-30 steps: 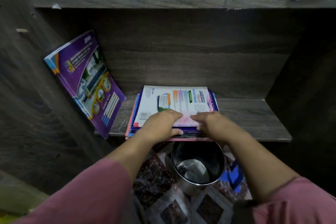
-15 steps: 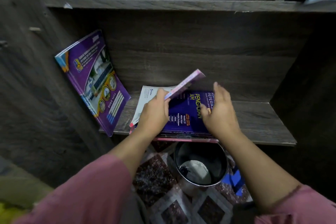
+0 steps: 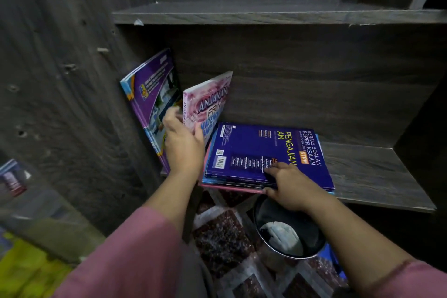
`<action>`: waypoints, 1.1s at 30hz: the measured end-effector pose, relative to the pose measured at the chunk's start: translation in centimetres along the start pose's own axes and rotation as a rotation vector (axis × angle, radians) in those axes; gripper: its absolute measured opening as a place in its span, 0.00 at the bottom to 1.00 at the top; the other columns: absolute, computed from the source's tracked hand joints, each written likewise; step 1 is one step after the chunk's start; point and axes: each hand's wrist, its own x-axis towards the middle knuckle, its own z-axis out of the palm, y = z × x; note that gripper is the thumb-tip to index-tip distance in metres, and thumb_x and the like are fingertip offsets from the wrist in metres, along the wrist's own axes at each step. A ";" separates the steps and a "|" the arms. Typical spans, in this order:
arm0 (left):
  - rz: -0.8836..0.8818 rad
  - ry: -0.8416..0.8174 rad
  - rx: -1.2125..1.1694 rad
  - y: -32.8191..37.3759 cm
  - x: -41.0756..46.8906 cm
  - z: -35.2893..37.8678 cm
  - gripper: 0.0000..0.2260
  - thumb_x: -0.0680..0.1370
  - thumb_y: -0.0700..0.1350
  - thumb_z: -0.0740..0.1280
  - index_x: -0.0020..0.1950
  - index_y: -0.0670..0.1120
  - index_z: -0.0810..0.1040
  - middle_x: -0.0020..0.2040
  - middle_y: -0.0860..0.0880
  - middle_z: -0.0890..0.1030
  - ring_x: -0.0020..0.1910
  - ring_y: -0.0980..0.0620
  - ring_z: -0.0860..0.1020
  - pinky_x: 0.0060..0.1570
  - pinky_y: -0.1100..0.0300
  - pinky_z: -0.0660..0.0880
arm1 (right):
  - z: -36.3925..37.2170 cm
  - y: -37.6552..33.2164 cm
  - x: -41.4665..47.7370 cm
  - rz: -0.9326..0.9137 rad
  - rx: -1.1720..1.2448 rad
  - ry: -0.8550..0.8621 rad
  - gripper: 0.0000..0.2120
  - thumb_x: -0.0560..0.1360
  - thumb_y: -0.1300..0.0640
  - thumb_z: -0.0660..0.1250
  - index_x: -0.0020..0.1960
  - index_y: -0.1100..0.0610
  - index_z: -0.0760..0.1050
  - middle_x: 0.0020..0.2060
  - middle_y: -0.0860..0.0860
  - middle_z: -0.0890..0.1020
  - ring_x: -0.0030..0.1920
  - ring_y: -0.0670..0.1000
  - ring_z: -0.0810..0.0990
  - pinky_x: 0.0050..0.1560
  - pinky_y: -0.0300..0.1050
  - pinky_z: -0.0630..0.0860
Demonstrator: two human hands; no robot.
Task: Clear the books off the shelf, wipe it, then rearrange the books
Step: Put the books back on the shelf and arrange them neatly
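Note:
A purple book (image 3: 151, 94) leans against the left wall of the dark wooden shelf (image 3: 377, 176). My left hand (image 3: 182, 145) grips a pink book (image 3: 208, 104) by its lower spine and holds it upright next to the purple one. A small stack lies flat on the shelf with a dark blue book (image 3: 263, 152) on top. My right hand (image 3: 290, 186) pinches the front edge of that stack, fingers on the blue cover, thumb under the edge.
A black bin (image 3: 287, 232) with a white cloth inside stands on patterned floor tiles (image 3: 225, 244) below the shelf's front edge. The upper shelf board (image 3: 266, 16) runs overhead. Blurred yellow and coloured items (image 3: 26, 271) lie at the lower left.
My left hand lifted the pink book off the stack and stood it up beside the purple book. My right hand dropped to the front edge of the stack.

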 end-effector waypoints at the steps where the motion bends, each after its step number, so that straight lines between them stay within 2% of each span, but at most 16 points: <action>1: 0.086 -0.007 0.072 -0.1 0.6 -0.3 0.30 0.75 0.41 0.70 0.66 0.54 0.54 0.60 0.40 0.73 0.49 0.39 0.79 0.44 0.47 0.77 | 0.0 0.0 0.0 -0.002 -0.003 -0.001 0.29 0.77 0.46 0.65 0.75 0.53 0.63 0.72 0.54 0.65 0.70 0.57 0.63 0.70 0.52 0.65; 3: 0.242 -0.041 0.208 -0.3 1.7 -0.7 0.35 0.75 0.42 0.71 0.73 0.55 0.53 0.60 0.42 0.72 0.45 0.42 0.78 0.39 0.50 0.76 | 0.2 0.0 0.0 -0.005 -0.006 -0.001 0.30 0.77 0.46 0.66 0.75 0.53 0.62 0.72 0.53 0.65 0.71 0.57 0.63 0.70 0.52 0.64; 4: 0.288 -0.052 0.249 -0.3 2.2 -0.9 0.34 0.75 0.43 0.71 0.75 0.54 0.55 0.57 0.42 0.73 0.43 0.43 0.78 0.37 0.51 0.76 | 0.2 0.0 0.0 -0.007 -0.004 0.003 0.31 0.77 0.46 0.66 0.76 0.52 0.61 0.73 0.52 0.64 0.71 0.56 0.62 0.71 0.52 0.64; 7: 0.349 -0.041 0.224 -0.2 3.2 -1.1 0.25 0.76 0.43 0.68 0.70 0.51 0.64 0.53 0.41 0.76 0.41 0.40 0.79 0.37 0.46 0.77 | 0.2 0.1 0.0 -0.011 0.004 0.010 0.31 0.77 0.45 0.66 0.76 0.52 0.60 0.73 0.51 0.63 0.72 0.55 0.61 0.71 0.52 0.64; 10: 0.320 0.054 0.121 -0.3 3.8 -1.4 0.22 0.75 0.38 0.68 0.64 0.50 0.62 0.53 0.37 0.78 0.42 0.35 0.80 0.39 0.43 0.77 | 0.1 0.0 -0.1 -0.014 0.006 0.001 0.32 0.77 0.45 0.66 0.77 0.51 0.59 0.74 0.51 0.62 0.72 0.54 0.60 0.72 0.52 0.63; 14: 0.165 0.152 0.072 -1.7 4.7 -1.9 0.18 0.75 0.38 0.67 0.65 0.40 0.69 0.55 0.36 0.78 0.46 0.32 0.79 0.41 0.41 0.76 | 0.0 0.0 -0.2 -0.014 0.005 -0.005 0.33 0.77 0.45 0.65 0.77 0.52 0.58 0.75 0.50 0.61 0.73 0.54 0.59 0.72 0.50 0.62; 17: 0.209 0.159 0.131 -2.1 4.7 -2.1 0.20 0.74 0.39 0.69 0.62 0.46 0.65 0.54 0.37 0.77 0.46 0.35 0.79 0.38 0.43 0.77 | -0.1 -0.2 -0.1 -0.009 0.008 -0.007 0.33 0.77 0.46 0.65 0.78 0.52 0.57 0.75 0.50 0.61 0.73 0.54 0.59 0.72 0.50 0.62; 19: 0.180 0.172 0.243 -2.1 5.1 -2.3 0.21 0.73 0.40 0.71 0.60 0.47 0.65 0.53 0.39 0.76 0.48 0.37 0.78 0.39 0.44 0.77 | 0.0 -0.2 -0.1 -0.004 0.011 -0.008 0.33 0.77 0.46 0.66 0.78 0.52 0.57 0.75 0.50 0.61 0.73 0.54 0.59 0.72 0.51 0.62; 21: 0.138 0.260 0.502 -2.2 5.3 -2.1 0.20 0.71 0.44 0.74 0.57 0.48 0.69 0.53 0.43 0.75 0.49 0.42 0.76 0.41 0.49 0.76 | 0.1 -0.3 -0.1 0.003 0.007 -0.007 0.33 0.77 0.46 0.66 0.77 0.52 0.58 0.75 0.51 0.61 0.73 0.54 0.60 0.72 0.51 0.62; 23: 0.098 0.380 0.743 -2.4 5.4 -2.1 0.14 0.74 0.45 0.72 0.57 0.49 0.73 0.55 0.46 0.76 0.48 0.45 0.77 0.43 0.52 0.75 | 0.2 -0.3 -0.1 0.006 0.001 -0.005 0.33 0.77 0.45 0.66 0.77 0.53 0.58 0.74 0.51 0.62 0.72 0.55 0.60 0.72 0.51 0.63; 24: 0.092 0.417 0.793 -2.6 5.5 -2.2 0.13 0.76 0.44 0.70 0.59 0.49 0.74 0.56 0.46 0.77 0.49 0.44 0.77 0.44 0.51 0.75 | 0.2 -0.4 -0.1 0.008 0.002 -0.004 0.33 0.77 0.45 0.66 0.77 0.53 0.58 0.74 0.52 0.62 0.72 0.55 0.61 0.71 0.51 0.63; 27: 0.008 0.339 0.782 -2.7 4.6 -2.8 0.22 0.74 0.42 0.69 0.68 0.47 0.70 0.60 0.43 0.76 0.53 0.40 0.77 0.47 0.48 0.75 | 0.1 -0.6 -0.4 0.006 0.010 -0.016 0.33 0.77 0.46 0.65 0.78 0.53 0.57 0.75 0.52 0.61 0.72 0.55 0.60 0.72 0.51 0.63; 30: -0.083 0.170 0.822 -0.8 2.3 -3.0 0.37 0.69 0.48 0.76 0.74 0.48 0.62 0.66 0.43 0.70 0.58 0.40 0.73 0.51 0.47 0.73 | -0.1 -0.5 -0.7 0.009 0.004 -0.040 0.33 0.77 0.46 0.65 0.78 0.51 0.56 0.76 0.52 0.59 0.74 0.56 0.58 0.72 0.52 0.62; 33: 0.024 -0.147 0.759 1.7 -1.2 -2.7 0.37 0.72 0.53 0.72 0.76 0.51 0.57 0.71 0.43 0.60 0.65 0.40 0.63 0.60 0.46 0.66 | -0.4 0.0 -1.0 0.028 -0.019 -0.042 0.33 0.76 0.46 0.67 0.77 0.50 0.58 0.74 0.52 0.62 0.72 0.57 0.62 0.71 0.53 0.64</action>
